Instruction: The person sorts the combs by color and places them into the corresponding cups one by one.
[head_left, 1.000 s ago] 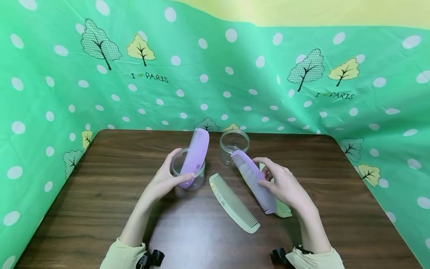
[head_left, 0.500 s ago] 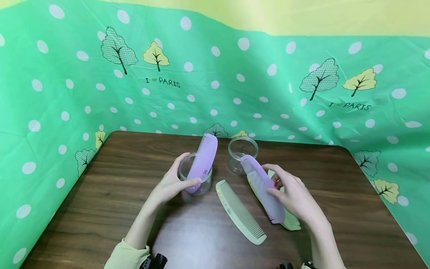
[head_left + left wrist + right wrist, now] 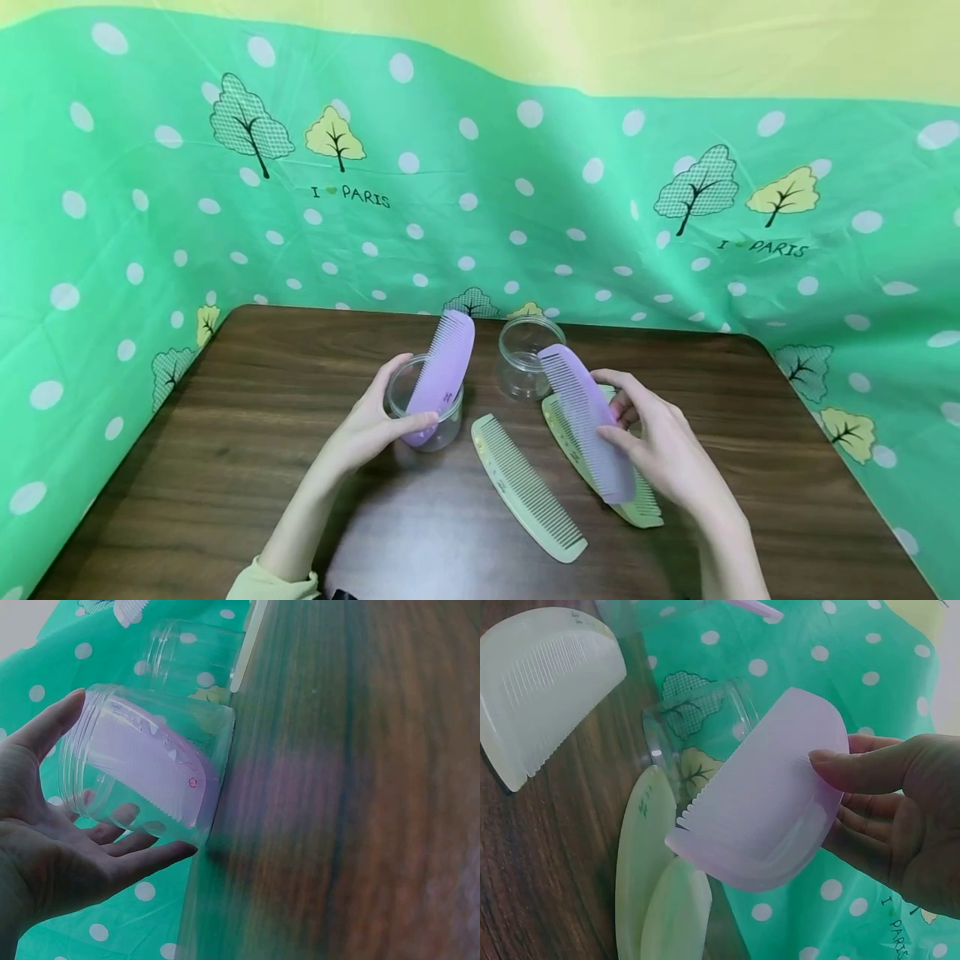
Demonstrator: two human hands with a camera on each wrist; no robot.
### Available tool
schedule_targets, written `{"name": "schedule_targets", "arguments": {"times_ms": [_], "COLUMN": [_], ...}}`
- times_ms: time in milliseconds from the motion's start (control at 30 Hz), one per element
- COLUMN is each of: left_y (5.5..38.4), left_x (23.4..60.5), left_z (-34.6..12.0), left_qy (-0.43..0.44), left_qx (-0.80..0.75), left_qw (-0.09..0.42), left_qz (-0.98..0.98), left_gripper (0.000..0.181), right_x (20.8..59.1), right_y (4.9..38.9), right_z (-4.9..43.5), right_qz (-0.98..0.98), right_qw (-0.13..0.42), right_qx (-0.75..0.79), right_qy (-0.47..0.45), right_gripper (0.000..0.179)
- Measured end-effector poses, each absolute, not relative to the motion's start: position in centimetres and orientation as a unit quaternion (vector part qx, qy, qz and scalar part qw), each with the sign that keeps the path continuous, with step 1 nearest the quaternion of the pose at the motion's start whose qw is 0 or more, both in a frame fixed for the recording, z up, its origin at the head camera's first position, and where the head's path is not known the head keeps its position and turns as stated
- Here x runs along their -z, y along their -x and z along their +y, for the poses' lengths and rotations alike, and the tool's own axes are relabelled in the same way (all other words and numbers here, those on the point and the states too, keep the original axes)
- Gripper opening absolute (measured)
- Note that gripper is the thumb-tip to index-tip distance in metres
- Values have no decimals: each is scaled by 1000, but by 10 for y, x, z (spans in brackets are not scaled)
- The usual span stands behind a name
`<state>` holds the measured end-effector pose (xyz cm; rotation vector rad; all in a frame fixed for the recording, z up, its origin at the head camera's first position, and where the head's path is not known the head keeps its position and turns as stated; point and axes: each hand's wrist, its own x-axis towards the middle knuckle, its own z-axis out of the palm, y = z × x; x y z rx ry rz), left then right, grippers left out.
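My left hand (image 3: 363, 433) grips a clear round jar (image 3: 447, 427) by its side, thumb at the near rim and fingers behind. In that jar leans a purple comb (image 3: 447, 362), its upper half sticking out above the rim; the left wrist view shows its lower end (image 3: 169, 765) through the wall. Between thumb and fingers, my right hand (image 3: 660, 446) pinches a second purple comb (image 3: 581, 417) by its spine, teeth facing left. This comb is above overlapping green combs (image 3: 643, 840) on the table and partly hides them in the head view.
Another clear jar (image 3: 523, 379) stands behind, between the hands, with nothing seen inside it. A light green comb (image 3: 525, 487) lies slanted on the dark wooden table (image 3: 210, 467). A green dotted cloth (image 3: 420, 192) hangs at the table's back and sides.
The purple comb in my right hand has risen slightly and shifted right, showing more of the green combs under it. My left hand keeps its grip on the jar. The head view has shifted.
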<state>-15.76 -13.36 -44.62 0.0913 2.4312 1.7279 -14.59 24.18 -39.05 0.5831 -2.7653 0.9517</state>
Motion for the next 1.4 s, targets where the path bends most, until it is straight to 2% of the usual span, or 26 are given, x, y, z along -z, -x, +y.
{"name": "schedule_targets", "arguments": {"times_ms": [267,633,1067,1400], "left_y": [158,152,157,151], "left_x": [447,451,445,448], "left_z": [-134,-125,-129,-128], "left_qy": [-31,-32,-24,-19], "left_qx": [-576,-581,-572,-588], "left_qw": [66,77,66,62], "left_qz": [814,810,817,807], "left_gripper": [93,93,94,92], "right_x": [386,390,386,381], "right_y": [147,132,142,137], "right_z": [246,249,234,231], "right_qz": [-923,-923,-912,-903], "right_qw": [117,133,155,204], "right_qx": [-310,-313,-328,-327], "right_qy": [-198,-178,-193,-189], "right_gripper": [68,72,72,76]}}
